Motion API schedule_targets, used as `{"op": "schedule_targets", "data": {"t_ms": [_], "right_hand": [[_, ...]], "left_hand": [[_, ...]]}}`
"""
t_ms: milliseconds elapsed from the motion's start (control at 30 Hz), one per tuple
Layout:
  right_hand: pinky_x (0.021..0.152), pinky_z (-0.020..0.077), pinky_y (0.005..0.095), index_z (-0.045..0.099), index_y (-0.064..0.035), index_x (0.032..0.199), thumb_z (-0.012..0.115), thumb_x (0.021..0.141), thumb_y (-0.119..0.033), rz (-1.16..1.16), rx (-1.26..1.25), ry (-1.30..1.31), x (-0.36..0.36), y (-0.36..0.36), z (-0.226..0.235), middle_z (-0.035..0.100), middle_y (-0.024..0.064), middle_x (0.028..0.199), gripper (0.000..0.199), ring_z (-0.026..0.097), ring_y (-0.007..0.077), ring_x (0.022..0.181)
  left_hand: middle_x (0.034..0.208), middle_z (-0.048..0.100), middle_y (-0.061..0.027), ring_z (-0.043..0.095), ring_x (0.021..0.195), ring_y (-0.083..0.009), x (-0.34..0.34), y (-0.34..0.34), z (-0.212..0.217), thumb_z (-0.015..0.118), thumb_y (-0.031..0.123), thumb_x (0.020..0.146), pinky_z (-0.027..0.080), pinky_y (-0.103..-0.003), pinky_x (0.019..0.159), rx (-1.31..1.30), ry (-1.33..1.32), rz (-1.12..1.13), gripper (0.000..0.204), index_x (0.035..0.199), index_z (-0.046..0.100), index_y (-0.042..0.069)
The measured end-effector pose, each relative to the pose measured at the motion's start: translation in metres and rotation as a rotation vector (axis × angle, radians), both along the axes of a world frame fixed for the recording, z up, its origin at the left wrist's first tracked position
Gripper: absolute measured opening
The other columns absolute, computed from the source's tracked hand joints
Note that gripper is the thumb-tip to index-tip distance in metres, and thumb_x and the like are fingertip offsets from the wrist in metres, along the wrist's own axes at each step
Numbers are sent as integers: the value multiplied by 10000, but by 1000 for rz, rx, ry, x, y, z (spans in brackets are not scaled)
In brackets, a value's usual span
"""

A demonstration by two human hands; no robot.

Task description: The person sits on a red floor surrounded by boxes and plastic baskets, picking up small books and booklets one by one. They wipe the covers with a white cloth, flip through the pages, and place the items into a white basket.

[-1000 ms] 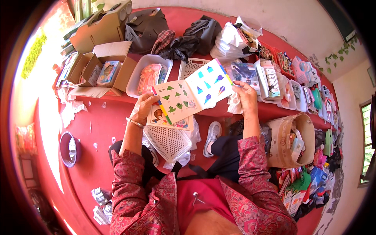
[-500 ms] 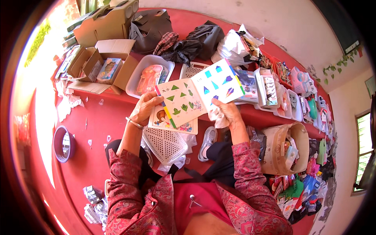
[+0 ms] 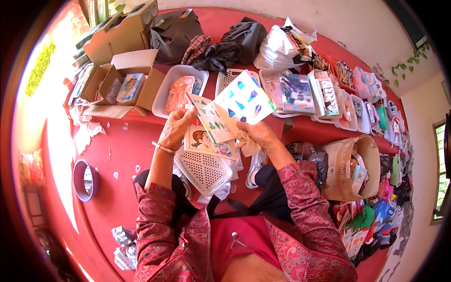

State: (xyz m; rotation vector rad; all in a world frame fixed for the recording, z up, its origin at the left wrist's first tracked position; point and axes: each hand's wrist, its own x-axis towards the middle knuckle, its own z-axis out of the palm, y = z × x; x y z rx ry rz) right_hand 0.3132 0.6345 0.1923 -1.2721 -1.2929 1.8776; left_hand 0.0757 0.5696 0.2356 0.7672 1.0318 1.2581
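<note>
Between my hands an origami booklet (image 3: 240, 101) stands half open, its pages showing blue and green folded-paper figures. My left hand (image 3: 177, 128) pinches the outer edge of its left cover. My right hand (image 3: 261, 135) grips the lower part of the right-hand page, with a crumpled pale cloth or tissue (image 3: 249, 144) tucked in the same fingers. Beneath the booklet is a second picture book (image 3: 201, 140) with a cartoon girl on it; whether my left hand also holds it is hidden. Under both, a white perforated plastic basket (image 3: 206, 174) rests between my feet.
Along the red ledge stand an opened cardboard box (image 3: 149, 89), a white tub (image 3: 162, 101) and another tub with boxed goods (image 3: 297, 94). A large brown paper bag (image 3: 336, 171) sits at my right beside piled packets (image 3: 371, 218). A purple basin (image 3: 85, 180) lies at left.
The booklet has gone from lying wide open to half folded, as my right hand moved left toward my left hand. More of the girl picture book shows.
</note>
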Motion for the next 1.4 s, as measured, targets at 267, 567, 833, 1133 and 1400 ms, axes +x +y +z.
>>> {"op": "schedule_targets", "data": {"t_ms": [267,567,833,1133,1400], "right_hand": [[755,465,299,518,34,1119,584,810,-96,7,72,-20,-16,-1,-32,589,106,1013,342,571,175,861],[633,517,341,522,17,1093,542,834,-83,-58,-420,20,-12,1,4,615,117,915,278,620,223,786],[586,494,340,560,31,1029,574,806,-78,-4,-206,141,-13,7,-65,608,101,901,248,612,200,720],[574,516,375,535,12,1062,543,828,-47,-121,-328,294,-7,10,-49,610,117,901,241,617,233,712],[671,508,323,491,26,1116,568,814,-60,-79,-327,137,7,17,-1,605,119,896,323,605,210,805]], "left_hand": [[618,572,-18,523,505,-74,3,10,-8,522,327,892,424,-205,469,0,180,-41,379,663,581,31],[606,580,-33,536,480,-87,5,12,-3,524,370,884,419,-213,439,-49,218,6,419,639,583,36],[603,591,-69,550,473,-114,18,20,3,558,376,862,450,-232,457,-80,264,-51,420,671,583,3],[629,601,-76,572,520,-118,17,20,8,562,318,858,464,-215,495,-39,253,-59,371,691,588,-12],[605,599,-56,557,512,-98,12,11,11,551,205,832,444,-201,481,28,154,41,284,640,583,-2]]}}
